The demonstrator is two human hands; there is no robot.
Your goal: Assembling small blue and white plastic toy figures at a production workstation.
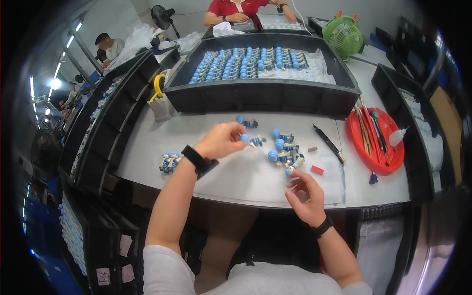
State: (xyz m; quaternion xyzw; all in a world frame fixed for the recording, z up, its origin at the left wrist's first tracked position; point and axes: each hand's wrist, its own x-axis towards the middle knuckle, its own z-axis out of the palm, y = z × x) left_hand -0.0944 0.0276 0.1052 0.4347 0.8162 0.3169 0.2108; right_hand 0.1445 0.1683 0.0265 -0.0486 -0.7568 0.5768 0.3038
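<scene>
My left hand (220,140) pinches a small figurine (256,142) by its round blue head, just over the table; its body points right and looks a little blurred. My right hand (308,199) has thumb and forefinger apart. Its forefinger tip meets the blue head of a tilted figurine (298,161); whether it presses on it I cannot tell. Several like figurines (287,146) lie in a loose column between the hands. Beyond my left hand lies one more figurine (250,123). A small cluster of figurines (170,161) rests left of my left wrist.
A black tray (260,101) with rows of figurines spans the back. A red bowl (377,167) of brushes and a small bottle stands right, near a black pen-like knife (328,141) and a red block (317,170). Black crates (105,132) line the left. A co-worker sits opposite.
</scene>
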